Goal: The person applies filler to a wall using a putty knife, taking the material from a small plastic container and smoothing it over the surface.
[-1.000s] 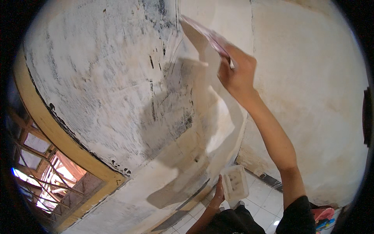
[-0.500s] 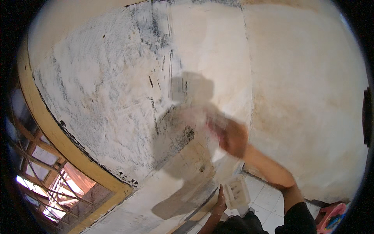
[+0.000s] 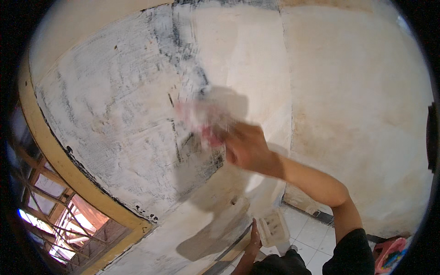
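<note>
My right hand reaches up to the wall, closed round a tool smeared by motion. The tool has a reddish-pink part by my fingers and a pale, blurred end over the wall; its exact kind does not show. Under it the wall carries white coating with dark streaks and patches. Low down, my left hand is closed on the edge of a shallow, pale, translucent plastic container. A few darker spots show inside the container, but its contents are hard to make out.
At the left runs a yellow window frame with crossed bars and bright light behind. A second wall meets the first at a corner on the right. White floor tiles lie below, with a pink basin at the lower right.
My right hand and the tool have swept left and slightly up along the wall. Several thin dark vertical streaks near the tool no longer show. My left hand still holds the container.
</note>
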Demonstrator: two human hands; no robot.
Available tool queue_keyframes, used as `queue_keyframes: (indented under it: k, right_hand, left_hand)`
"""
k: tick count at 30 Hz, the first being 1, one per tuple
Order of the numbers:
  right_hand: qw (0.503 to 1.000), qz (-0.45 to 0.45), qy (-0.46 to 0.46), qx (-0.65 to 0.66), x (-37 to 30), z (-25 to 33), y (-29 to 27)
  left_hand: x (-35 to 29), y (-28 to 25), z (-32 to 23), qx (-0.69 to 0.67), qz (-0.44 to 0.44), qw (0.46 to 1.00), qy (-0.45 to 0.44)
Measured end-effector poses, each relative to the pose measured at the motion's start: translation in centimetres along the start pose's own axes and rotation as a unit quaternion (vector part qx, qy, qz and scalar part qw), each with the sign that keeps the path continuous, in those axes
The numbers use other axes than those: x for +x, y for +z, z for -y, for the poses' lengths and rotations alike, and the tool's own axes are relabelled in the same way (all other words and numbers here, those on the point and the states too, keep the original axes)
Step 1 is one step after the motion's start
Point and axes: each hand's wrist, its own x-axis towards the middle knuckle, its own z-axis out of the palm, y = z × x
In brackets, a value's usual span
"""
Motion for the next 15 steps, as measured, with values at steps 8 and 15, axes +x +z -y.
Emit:
queue_keyframes:
  k: [8,15]
  right_hand:
    - [0.967,-0.169,0.186,-0.032,8.8,-10.3,-5.6]
    - [0.970,-0.169,0.103,-0.138,15.0,-13.0,-2.5]
  left_hand:
    - [0.4,0.4,0.1,0.010,0.007,1.000,-0.007]
    - [0.2,0.6,-0.3,0.010,0.008,1.000,-0.005]
